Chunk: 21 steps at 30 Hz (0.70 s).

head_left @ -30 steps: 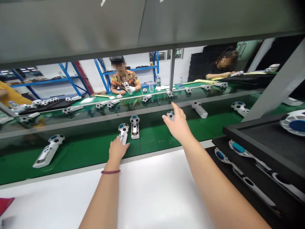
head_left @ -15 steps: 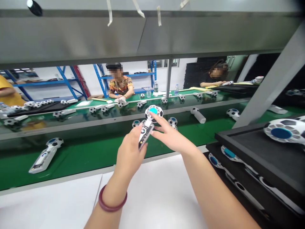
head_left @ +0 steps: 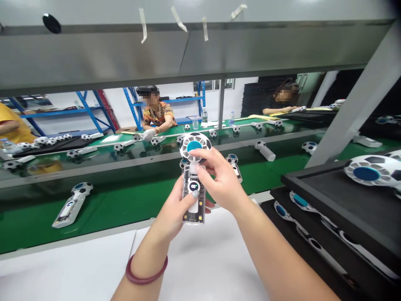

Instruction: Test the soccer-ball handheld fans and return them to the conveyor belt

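Note:
A handheld fan (head_left: 194,187) with a football-patterned round head and a clear body is held upright, facing me. Its small round display shows 100, and the head has a blue centre. My left hand (head_left: 175,205) is closed around the clear body, thumb pressed just below the display. My right hand (head_left: 222,179) pinches the fan at head and neck, its index finger by the blue centre and thumb at the hinge. Behind, another fan (head_left: 233,161) lies partly hidden on the green belt (head_left: 119,209).
More fans lie on the belt, such as one fan (head_left: 73,205) at left. Stacked black trays (head_left: 313,184) with fans stand at right. White sheets (head_left: 213,259) cover the near table. A metal shelf (head_left: 125,50) hangs above. Co-workers sit opposite; one gloved hand (head_left: 148,134) is at a fan.
The fan has swung upright and turned its front toward me; its display now reads 100. My right hand has closed in on its neck. The near belt's fans have shifted right, the far ones left.

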Motion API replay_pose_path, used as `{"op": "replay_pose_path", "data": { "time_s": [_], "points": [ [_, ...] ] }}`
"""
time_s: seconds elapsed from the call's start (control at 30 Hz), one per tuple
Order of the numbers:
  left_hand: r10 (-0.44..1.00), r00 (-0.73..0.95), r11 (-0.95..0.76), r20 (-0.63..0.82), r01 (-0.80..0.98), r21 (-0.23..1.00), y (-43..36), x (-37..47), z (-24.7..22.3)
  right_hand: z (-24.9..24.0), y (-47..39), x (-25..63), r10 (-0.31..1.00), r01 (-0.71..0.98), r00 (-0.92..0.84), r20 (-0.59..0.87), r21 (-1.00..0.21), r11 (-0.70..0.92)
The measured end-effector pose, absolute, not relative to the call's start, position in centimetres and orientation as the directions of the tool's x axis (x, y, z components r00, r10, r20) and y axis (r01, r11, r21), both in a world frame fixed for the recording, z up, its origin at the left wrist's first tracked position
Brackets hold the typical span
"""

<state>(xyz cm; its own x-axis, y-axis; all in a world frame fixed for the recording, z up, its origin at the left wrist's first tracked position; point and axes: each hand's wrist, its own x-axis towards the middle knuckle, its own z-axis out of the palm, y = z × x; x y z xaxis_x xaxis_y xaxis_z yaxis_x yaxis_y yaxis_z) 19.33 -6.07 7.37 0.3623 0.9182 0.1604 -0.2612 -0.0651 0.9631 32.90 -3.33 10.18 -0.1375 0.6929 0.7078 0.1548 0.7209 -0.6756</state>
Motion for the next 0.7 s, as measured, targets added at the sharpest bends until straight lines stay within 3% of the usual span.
{"op": "replay_pose_path", "data": {
  "time_s": [0.13,0.23,0.7],
  "points": [
    [0.912,0.333,-0.152,0.238,-0.266,0.952,-6.2,19.6,7.3,10.0,-3.2,32.9,0.679,0.041,-0.153,0.718,-0.682,0.730],
    [0.940,0.268,-0.144,0.210,-0.247,0.958,-6.4,20.3,7.3,9.8,-3.0,33.1,0.669,-0.017,-0.154,0.727,-0.679,0.734],
    [0.958,0.165,-0.174,0.234,-0.310,0.935,-7.4,21.6,7.6,10.3,-3.4,33.7,0.606,0.037,-0.199,0.770,-0.613,0.790]
  ]
}}
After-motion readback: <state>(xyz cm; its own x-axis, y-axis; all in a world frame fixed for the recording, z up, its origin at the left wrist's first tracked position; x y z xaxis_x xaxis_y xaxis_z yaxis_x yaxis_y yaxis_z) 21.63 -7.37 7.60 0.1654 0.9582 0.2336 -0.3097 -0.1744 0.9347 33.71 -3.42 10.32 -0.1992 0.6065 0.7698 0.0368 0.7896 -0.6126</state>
